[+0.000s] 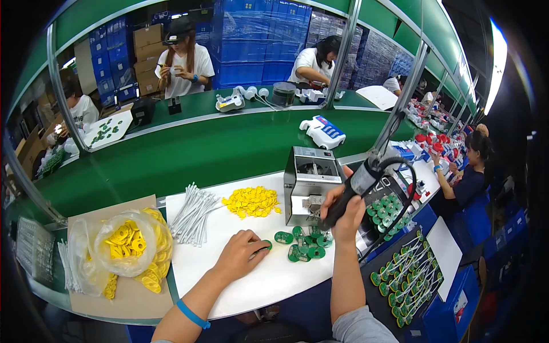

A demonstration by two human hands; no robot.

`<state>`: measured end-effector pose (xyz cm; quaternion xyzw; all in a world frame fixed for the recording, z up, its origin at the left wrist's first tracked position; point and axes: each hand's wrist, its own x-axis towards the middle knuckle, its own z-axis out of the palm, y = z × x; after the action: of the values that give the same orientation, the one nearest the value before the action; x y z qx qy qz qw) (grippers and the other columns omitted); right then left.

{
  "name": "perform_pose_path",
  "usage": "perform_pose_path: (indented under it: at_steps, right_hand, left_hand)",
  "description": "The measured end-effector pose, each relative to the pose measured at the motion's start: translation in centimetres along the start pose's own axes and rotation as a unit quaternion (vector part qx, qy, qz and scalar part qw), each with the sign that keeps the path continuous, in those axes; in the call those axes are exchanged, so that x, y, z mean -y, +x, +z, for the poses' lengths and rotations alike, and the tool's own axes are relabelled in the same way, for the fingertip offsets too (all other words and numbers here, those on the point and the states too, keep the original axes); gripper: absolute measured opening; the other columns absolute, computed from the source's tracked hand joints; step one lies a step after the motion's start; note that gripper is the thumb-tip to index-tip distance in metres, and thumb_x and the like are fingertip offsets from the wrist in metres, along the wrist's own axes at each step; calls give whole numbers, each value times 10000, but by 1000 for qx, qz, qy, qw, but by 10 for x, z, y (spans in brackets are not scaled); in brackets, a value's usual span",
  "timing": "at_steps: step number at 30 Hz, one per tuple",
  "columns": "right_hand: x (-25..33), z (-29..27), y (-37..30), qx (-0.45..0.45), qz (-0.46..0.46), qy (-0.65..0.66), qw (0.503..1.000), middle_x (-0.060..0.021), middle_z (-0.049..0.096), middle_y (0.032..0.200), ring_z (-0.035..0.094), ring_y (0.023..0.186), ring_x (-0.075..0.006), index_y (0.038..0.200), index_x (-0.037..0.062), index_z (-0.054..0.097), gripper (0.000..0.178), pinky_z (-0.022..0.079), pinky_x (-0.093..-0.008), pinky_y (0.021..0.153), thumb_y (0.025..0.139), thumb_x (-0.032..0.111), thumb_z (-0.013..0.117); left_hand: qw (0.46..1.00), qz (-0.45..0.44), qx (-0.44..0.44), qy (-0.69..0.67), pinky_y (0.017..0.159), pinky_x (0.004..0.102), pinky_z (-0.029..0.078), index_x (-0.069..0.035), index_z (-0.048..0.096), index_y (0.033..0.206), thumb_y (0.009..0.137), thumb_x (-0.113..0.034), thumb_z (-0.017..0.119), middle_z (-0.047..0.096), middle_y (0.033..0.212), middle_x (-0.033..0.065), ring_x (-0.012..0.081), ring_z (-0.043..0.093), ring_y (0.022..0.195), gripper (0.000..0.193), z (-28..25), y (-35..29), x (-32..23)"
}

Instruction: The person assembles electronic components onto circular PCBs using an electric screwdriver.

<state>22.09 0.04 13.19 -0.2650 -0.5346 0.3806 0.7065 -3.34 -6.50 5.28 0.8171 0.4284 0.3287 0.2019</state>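
Left hand (237, 256): fingertips pinching a green disc (267, 244)
Right hand (349, 222): wrapped around a black corded tool (343, 201)
Yellow pieces (251, 202): heaped beside white wires (194, 216)

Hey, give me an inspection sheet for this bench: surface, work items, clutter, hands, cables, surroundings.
Surface: white sheet; brown cardboard at its left.
Work items: loose round green circuit boards, yellow disc-like parts, white wire bundle, metal-cased machine, rows of wired boards at right.
Clutter: open plastic bag of yellow parts on the cardboard.
Left hand: fingertips on one green board; whether pinched or pressed is unclear.
Right hand: wrapped around a black-and-grey power tool, probably an electric screwdriver.
Cables: black cable loops from the tool, right of the hand.
Surroundings: green conveyor belt ahead, carrying a white-and-blue housing; co-workers opposite and at right.
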Motion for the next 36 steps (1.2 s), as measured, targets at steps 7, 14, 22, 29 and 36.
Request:
perform_pose_path:
  at_steps: [7,14,22,29,36]
  right_hand:
    - [-52,-7,38,-49,-74,-25,996,-56,580,751,570,565,-122,1160,-18,500,510,456,-252,523,994,447,626]
    - [-82,-27,45,-58,-47,-72,995,-59,565,740,559,549,-128,1277,-24,498,508,455,-258,515,1022,406,586]
    - [-67,-10,17,-27,80,-2,996,-52,549,699,545,494,-130,1296,-24,503,492,443,-259,466,1054,405,516]
    - [-81,71,-48,-11,78,7,997,-65,518,716,563,523,-163,1339,-54,406,913,467,-282,500,923,756,474]
    - [-110,116,-82,23,70,29,997,-77,542,737,580,545,-159,1333,-102,375,944,508,-283,548,915,730,527]
  left_hand:
    - [1000,-15,5,1,795,379,503,-103,772,1025,848,-163,760,623,924,87,267,586,905,187,26,19,18]
    - [1000,-17,-3,-3,796,386,499,-110,769,1011,856,-173,755,614,916,88,266,592,898,168,45,33,29]
    - [998,-51,14,21,818,385,514,-94,675,1259,844,-173,773,637,945,107,274,602,918,434,36,22,30]
    - [991,-113,1,-67,859,410,518,-68,415,1499,809,-201,819,685,1012,139,309,635,961,810,27,2,50]
    - [992,-108,6,-62,839,445,514,-61,387,1501,787,-191,817,684,1033,161,352,628,973,844,13,-13,60]
